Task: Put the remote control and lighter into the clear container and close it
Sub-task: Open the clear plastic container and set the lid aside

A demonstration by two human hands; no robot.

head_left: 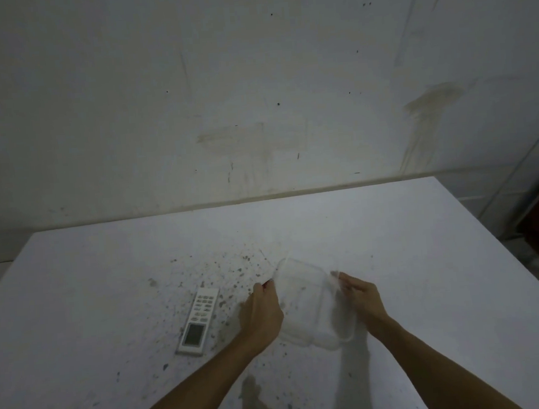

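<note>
Both hands pinch the clear container (314,304), my left hand (262,308) and right hand (361,295) on its opposite edges, remote control (198,323) lying just left on table (444,271).

A white table (427,256) fills the lower half of the view, speckled with dark spots (222,272) near its middle and a larger brownish stain (253,402) at the near edge. Behind it stands a pale wall (155,84) with a brown streak (426,117) on the right.
</note>
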